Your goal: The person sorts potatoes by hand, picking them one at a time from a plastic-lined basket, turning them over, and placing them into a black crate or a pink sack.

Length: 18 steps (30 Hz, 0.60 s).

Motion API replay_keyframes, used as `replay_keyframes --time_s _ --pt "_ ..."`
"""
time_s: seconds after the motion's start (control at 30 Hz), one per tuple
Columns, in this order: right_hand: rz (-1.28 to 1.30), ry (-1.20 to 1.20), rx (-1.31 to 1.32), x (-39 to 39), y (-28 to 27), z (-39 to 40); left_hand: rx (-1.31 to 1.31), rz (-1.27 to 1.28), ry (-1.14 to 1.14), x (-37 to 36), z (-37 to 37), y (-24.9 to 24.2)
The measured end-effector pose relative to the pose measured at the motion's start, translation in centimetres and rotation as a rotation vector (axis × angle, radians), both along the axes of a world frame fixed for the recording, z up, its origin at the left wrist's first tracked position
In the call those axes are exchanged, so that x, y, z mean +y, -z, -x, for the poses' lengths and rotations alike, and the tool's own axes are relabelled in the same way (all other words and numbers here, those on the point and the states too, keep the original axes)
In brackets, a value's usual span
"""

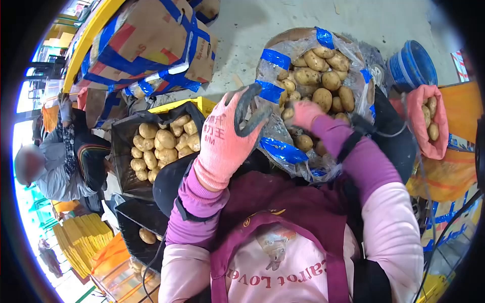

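In a pink glove with dark fingers, my left hand [233, 126] is raised at the near left side of a plastic-lined box [348, 48]. Its thumb and fingers are curved apart with nothing between them. My right hand [306, 114], also in a pink glove, reaches in over the potatoes [322, 99] heaped inside that box. Its fingers are smeared and partly hidden, close to a potato at the box's left side; I cannot tell whether they grip it. Blue tape holds the clear liner to the rim.
Left of my arm stands a dark-lined crate [120, 136] with potatoes, and nearer a black container [132, 214] with a few. Large taped cartons [136, 38] stand behind. A blue bucket [411, 63] and a red mesh sack [424, 108] of potatoes are at right. Another person [63, 166] sits at left.
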State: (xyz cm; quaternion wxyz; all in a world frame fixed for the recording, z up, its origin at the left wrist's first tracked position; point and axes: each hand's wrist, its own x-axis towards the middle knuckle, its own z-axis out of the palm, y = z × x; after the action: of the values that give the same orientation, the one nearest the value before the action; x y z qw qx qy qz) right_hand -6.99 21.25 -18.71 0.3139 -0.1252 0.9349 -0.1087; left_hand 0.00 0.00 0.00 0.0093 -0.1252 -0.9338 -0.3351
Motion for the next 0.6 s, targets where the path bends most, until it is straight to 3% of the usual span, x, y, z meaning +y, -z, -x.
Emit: replay_keyframes --time_s 0.07,0.1,0.17,0.2,0.27,0.33,0.37,0.43,0.5,0.57,0.6 --pt "0.278 0.081 -0.056 3.1 -5.0 2.3 0.017 -0.256 -0.083 0.8 0.9 1.1" --pt "0.482 0.127 -0.056 2.5 -8.3 1.7 0.047 -0.247 -0.08 -1.0 -0.3 -0.3" --pt "0.757 0.078 -0.085 4.4 -14.6 1.3 -0.02 -0.533 -0.107 -0.8 -0.1 0.1" --pt "0.976 0.063 -0.095 5.0 -15.8 0.6 -0.025 -0.458 -0.049 -1.0 -0.1 0.1" --pt "1.089 0.065 0.007 5.2 -17.6 -1.6 -0.247 -0.866 0.078 0.6 -0.6 0.8" --pt "1.218 0.057 0.092 4.7 -18.2 -3.5 -0.459 -1.078 0.217 2.4 -0.6 0.9" --pt "1.219 0.086 0.159 4.2 -18.3 -4.5 -0.357 -0.863 0.181 2.6 -0.4 1.6" --pt "1.233 0.115 0.204 4.0 -18.0 -5.1 -0.325 -0.866 0.204 2.5 0.0 2.1" --pt "1.468 0.388 -0.246 4.2 -17.8 -5.2 -0.258 -0.777 0.198 2.9 -0.2 2.0" --pt "1.419 0.37 -0.224 4.9 -16.5 -5.5 -0.192 -0.702 0.205 3.3 0.2 1.7" --pt "1.303 0.267 -0.035 5.2 -16.2 -5.6 -0.147 -0.524 0.206 3.3 0.2 1.0"
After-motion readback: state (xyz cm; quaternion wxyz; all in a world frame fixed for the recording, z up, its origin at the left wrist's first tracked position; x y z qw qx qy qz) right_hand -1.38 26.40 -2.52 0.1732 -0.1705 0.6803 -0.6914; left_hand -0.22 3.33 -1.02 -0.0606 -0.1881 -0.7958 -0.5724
